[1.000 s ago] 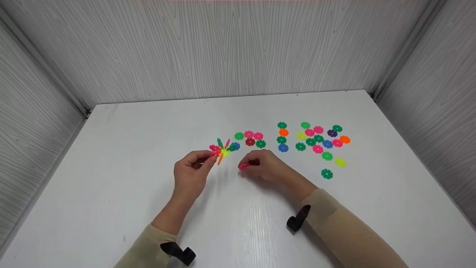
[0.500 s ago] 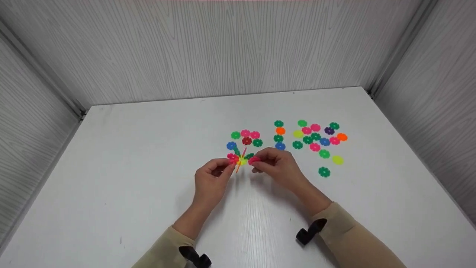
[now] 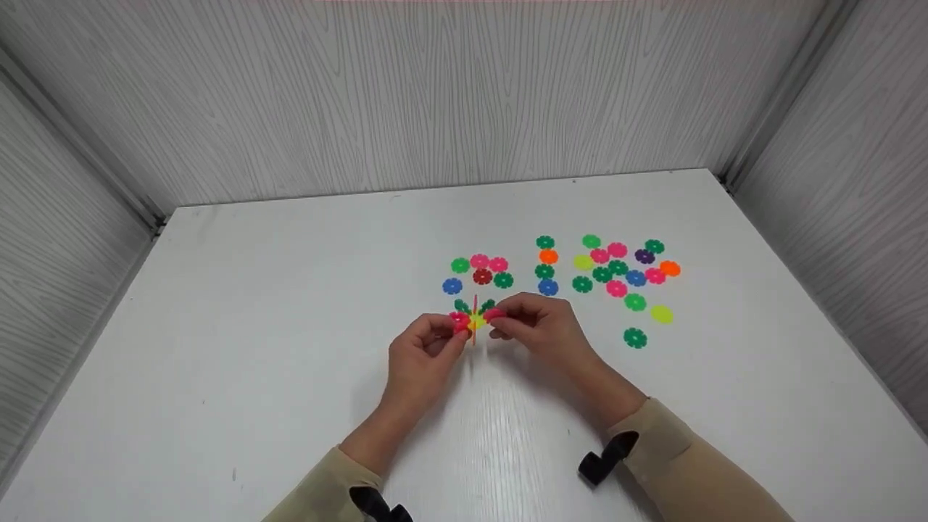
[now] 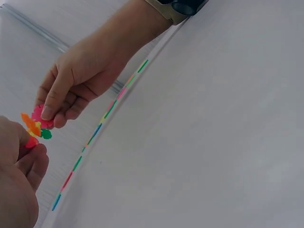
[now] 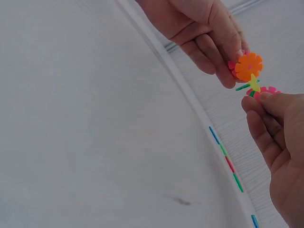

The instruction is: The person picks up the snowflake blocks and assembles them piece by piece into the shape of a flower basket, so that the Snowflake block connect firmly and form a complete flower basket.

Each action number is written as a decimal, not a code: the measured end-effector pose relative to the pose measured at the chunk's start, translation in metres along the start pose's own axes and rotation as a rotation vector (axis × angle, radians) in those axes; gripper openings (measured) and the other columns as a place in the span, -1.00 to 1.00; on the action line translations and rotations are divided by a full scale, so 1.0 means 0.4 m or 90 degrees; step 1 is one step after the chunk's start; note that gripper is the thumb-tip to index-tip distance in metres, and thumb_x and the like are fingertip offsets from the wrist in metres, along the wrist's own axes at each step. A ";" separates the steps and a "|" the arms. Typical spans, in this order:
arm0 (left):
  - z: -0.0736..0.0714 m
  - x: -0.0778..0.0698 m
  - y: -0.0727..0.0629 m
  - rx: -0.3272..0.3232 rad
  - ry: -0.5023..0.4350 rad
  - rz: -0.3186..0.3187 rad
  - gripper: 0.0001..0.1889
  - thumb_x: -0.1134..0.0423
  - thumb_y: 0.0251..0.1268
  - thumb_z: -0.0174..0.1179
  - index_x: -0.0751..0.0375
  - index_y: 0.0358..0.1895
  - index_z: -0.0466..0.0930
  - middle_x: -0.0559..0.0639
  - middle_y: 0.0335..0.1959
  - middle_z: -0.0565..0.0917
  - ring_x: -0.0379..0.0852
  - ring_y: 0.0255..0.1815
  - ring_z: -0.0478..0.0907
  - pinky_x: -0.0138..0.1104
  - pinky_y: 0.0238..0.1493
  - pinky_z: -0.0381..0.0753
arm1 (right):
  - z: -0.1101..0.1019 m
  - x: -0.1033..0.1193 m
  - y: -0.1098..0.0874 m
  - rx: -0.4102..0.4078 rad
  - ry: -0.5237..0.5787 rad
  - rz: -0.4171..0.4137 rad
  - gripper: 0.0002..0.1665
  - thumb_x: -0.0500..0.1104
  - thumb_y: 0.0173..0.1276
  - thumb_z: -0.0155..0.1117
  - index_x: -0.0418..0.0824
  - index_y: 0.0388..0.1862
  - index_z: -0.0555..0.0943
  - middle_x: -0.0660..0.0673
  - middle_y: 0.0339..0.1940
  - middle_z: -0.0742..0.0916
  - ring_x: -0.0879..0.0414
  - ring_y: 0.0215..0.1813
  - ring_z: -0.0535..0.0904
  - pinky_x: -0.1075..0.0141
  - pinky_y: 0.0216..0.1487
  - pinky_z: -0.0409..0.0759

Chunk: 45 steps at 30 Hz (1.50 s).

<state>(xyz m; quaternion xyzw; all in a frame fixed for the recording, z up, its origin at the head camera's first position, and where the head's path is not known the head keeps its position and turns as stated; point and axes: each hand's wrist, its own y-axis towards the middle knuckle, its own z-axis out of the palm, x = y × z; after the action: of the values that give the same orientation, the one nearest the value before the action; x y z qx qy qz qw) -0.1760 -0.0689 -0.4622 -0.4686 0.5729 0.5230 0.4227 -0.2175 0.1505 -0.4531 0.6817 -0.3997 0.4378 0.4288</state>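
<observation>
My left hand point(image 3: 424, 357) pinches a flower-like cluster of notched plastic discs by its pink side. At the cluster's middle is a yellow disc point(image 3: 476, 322), with an orange disc point(image 5: 249, 66), green discs and pink ones slotted around it. My right hand point(image 3: 544, 326) pinches a single pink disc point(image 4: 40, 117) between thumb and forefinger, right at the yellow disc's edge on the right side. Both hands are raised over the white table point(image 3: 290, 290), fingertips close together. In the right wrist view the fingers partly hide the pink disc.
Behind the hands lies a small group of flat discs, among them a dark red disc point(image 3: 482, 276) and a blue disc point(image 3: 452, 286). Right of it are a short column with an orange disc point(image 3: 549, 257) and a looser scatter with a yellow disc point(image 3: 662, 314). Wood-grain panels point(image 3: 435, 94) enclose the table.
My left hand has carried the cluster right and toward me. My right hand has brought its pink disc up against the cluster's right side. The discs on the table have stayed put.
</observation>
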 end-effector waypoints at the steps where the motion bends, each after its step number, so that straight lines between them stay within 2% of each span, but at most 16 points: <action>1: 0.000 0.002 0.000 0.009 0.000 0.001 -0.78 0.30 0.41 0.43 0.13 0.05 0.71 -0.02 -0.01 0.77 -0.10 0.05 0.78 -0.31 0.12 0.71 | 0.000 0.001 -0.001 -0.002 0.000 0.001 -0.79 -0.25 0.44 0.49 -0.08 0.01 0.82 -0.06 -0.13 0.84 -0.01 -0.14 0.83 0.19 0.01 0.78; 5: -0.002 0.006 -0.003 0.020 0.018 -0.002 -0.75 0.28 0.41 0.44 0.10 0.10 0.79 -0.06 0.02 0.79 -0.10 0.04 0.78 -0.32 0.09 0.72 | 0.000 -0.001 -0.002 -0.003 -0.003 0.009 -0.81 -0.22 0.44 0.49 -0.04 -0.01 0.84 -0.04 -0.15 0.85 0.00 -0.13 0.83 0.19 0.00 0.79; 10: -0.008 0.006 -0.009 0.013 0.036 -0.002 -0.80 0.24 0.38 0.48 0.09 0.02 0.86 -0.06 -0.06 0.83 -0.08 -0.02 0.77 -0.34 0.03 0.74 | 0.003 0.000 -0.006 0.005 0.007 0.025 -0.85 -0.19 0.44 0.49 -0.06 -0.05 0.86 -0.07 -0.17 0.86 -0.02 -0.15 0.83 0.21 0.00 0.78; 17: -0.010 -0.004 -0.015 0.013 0.046 0.016 -0.82 0.22 0.37 0.48 0.10 -0.01 0.87 -0.04 -0.10 0.83 -0.07 -0.05 0.77 -0.36 0.04 0.74 | 0.007 0.004 -0.003 0.021 0.022 0.017 -0.87 -0.20 0.46 0.48 -0.07 -0.06 0.86 -0.08 -0.17 0.86 -0.05 -0.15 0.83 0.17 0.02 0.78; 23: -0.003 -0.006 -0.016 0.018 0.042 0.015 -0.81 0.24 0.37 0.48 0.12 0.00 0.86 -0.04 -0.07 0.83 -0.06 -0.04 0.76 -0.35 0.04 0.74 | -0.004 0.005 -0.006 0.041 0.039 0.019 -0.85 -0.23 0.46 0.47 -0.13 -0.04 0.84 -0.12 -0.14 0.86 -0.06 -0.14 0.83 0.19 0.02 0.78; 28: 0.007 -0.002 -0.007 -0.008 0.039 0.002 -0.78 0.23 0.39 0.47 0.10 0.04 0.84 -0.05 -0.03 0.82 -0.07 -0.02 0.75 -0.35 0.03 0.74 | -0.033 -0.002 -0.001 0.057 0.004 0.038 -0.79 -0.16 0.44 0.50 -0.13 0.02 0.82 -0.08 -0.09 0.85 -0.03 -0.08 0.81 0.22 0.04 0.77; 31: 0.010 0.001 -0.002 -0.039 0.045 -0.012 -0.78 0.24 0.39 0.47 0.07 0.05 0.84 -0.09 -0.03 0.81 -0.09 -0.01 0.74 -0.35 0.03 0.74 | -0.074 -0.012 0.011 0.026 -0.038 0.053 -0.71 -0.13 0.44 0.51 -0.19 0.08 0.80 -0.04 -0.05 0.84 0.01 0.00 0.78 0.27 0.06 0.75; 35: 0.003 0.007 0.003 -0.061 0.057 -0.027 -0.77 0.24 0.39 0.47 0.04 0.06 0.83 -0.13 -0.02 0.80 -0.11 0.00 0.72 -0.36 0.04 0.74 | -0.140 -0.034 0.031 -0.077 -0.087 0.086 -0.68 -0.13 0.47 0.49 -0.23 0.13 0.77 -0.03 0.00 0.81 0.03 0.08 0.71 0.34 0.06 0.73; 38: -0.004 0.011 0.006 -0.070 0.063 -0.033 -0.76 0.25 0.39 0.47 0.03 0.07 0.83 -0.12 -0.01 0.80 -0.11 0.02 0.72 -0.37 0.04 0.73 | -0.175 -0.050 0.045 -0.127 -0.120 0.131 -0.68 -0.12 0.49 0.47 -0.16 0.16 0.76 -0.02 0.06 0.77 0.03 0.15 0.64 0.33 0.09 0.70; 45: -0.010 0.007 -0.003 -0.079 0.060 -0.057 -0.77 0.24 0.38 0.47 0.02 0.07 0.83 -0.11 -0.01 0.79 -0.11 0.02 0.72 -0.37 0.04 0.73 | -0.189 -0.075 0.062 -0.125 -0.169 0.209 -0.62 -0.14 0.48 0.46 -0.03 0.24 0.72 -0.06 0.15 0.67 -0.04 0.19 0.54 0.19 0.18 0.67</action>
<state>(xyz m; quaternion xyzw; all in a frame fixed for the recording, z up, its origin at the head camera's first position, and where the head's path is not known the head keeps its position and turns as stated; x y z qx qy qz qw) -0.1753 -0.0730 -0.4648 -0.5435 0.5369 0.5154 0.3883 -0.2686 0.2185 -0.4564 0.6146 -0.5985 0.3670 0.3596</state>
